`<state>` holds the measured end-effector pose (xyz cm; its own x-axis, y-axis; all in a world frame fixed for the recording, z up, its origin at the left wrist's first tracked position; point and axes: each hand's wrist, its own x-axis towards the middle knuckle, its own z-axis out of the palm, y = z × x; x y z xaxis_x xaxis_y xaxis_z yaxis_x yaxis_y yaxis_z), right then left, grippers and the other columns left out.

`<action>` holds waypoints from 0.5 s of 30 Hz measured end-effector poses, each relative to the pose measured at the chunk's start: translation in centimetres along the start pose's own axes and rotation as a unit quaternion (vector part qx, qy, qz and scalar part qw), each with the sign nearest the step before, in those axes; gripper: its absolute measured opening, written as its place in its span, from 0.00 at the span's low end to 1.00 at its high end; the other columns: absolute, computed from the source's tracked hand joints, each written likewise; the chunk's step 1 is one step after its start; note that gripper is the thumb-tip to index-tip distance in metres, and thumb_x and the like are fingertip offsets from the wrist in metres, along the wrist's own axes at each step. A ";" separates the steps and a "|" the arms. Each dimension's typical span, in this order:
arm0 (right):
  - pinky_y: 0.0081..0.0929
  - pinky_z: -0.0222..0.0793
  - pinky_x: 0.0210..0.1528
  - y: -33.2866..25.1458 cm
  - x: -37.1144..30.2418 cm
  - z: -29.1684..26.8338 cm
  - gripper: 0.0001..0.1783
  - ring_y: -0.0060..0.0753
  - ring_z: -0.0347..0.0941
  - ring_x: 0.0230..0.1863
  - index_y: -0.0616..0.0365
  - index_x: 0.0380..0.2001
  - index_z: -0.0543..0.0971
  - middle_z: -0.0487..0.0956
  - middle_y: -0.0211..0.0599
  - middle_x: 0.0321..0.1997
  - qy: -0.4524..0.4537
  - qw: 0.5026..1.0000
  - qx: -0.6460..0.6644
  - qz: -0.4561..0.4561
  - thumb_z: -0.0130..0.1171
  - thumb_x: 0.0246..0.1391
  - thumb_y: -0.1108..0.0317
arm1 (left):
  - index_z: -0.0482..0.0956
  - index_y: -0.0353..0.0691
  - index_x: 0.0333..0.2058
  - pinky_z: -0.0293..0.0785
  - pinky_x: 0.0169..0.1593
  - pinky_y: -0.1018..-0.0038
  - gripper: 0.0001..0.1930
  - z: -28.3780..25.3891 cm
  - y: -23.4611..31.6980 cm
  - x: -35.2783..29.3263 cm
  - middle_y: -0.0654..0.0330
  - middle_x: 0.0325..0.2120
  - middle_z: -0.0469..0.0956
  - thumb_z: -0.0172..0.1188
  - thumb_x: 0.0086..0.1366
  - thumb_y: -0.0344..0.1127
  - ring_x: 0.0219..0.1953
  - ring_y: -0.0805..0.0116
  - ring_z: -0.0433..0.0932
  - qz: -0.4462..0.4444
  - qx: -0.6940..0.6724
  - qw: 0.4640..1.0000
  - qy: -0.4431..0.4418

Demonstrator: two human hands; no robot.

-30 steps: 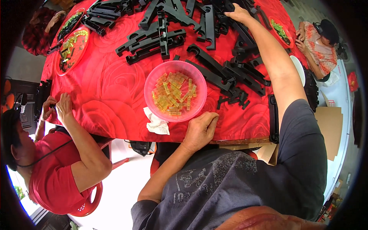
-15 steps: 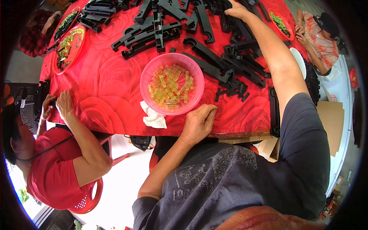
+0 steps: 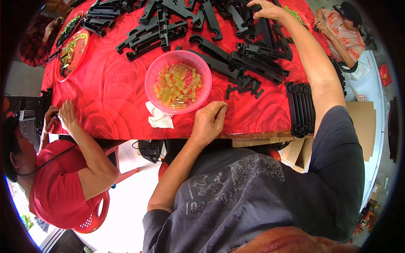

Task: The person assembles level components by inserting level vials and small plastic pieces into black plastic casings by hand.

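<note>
My left hand rests at the table's front edge, fingers curled and pressed together; what they hold, if anything, is hidden. Just beyond it stands a pink plastic basket with small clear-yellow blocks inside. My right arm stretches to the far right of the pile, where my right hand has thumb and fingers around the end of a long black plastic bar. More long black bars with hooked ends lie jumbled around it. Small black pieces sit right of the basket.
A crumpled white tissue lies by the basket. Black bars stand in a row at the right table edge. Red trays with small parts are at far left. A co-worker in red sits at left; others sit at the far corners.
The whole view has shifted slightly, showing more of the row of bars at right. My right hand has come down onto a bar's end in the pile; my left hand stays closed.
</note>
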<state>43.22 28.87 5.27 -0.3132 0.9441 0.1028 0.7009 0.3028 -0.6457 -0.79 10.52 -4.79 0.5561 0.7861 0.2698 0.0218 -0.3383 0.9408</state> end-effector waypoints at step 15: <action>0.31 0.70 0.54 -6.9 -4.5 0.4 0.29 0.36 0.75 0.50 0.60 0.49 0.78 0.79 0.42 0.48 0.357 0.911 -0.167 0.121 0.73 0.41 0.67 | 0.77 0.32 0.36 0.76 0.37 0.64 0.05 -0.2 0.1 -0.1 0.46 0.30 0.79 0.60 0.60 0.22 0.34 0.46 0.80 0.012 0.002 1.000 0.000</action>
<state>39.55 22.51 8.92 0.2892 0.7964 0.5311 0.8877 -0.0156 -0.4601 -0.96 10.51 -4.66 0.5566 0.7774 0.2931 0.0117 -0.3601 0.9329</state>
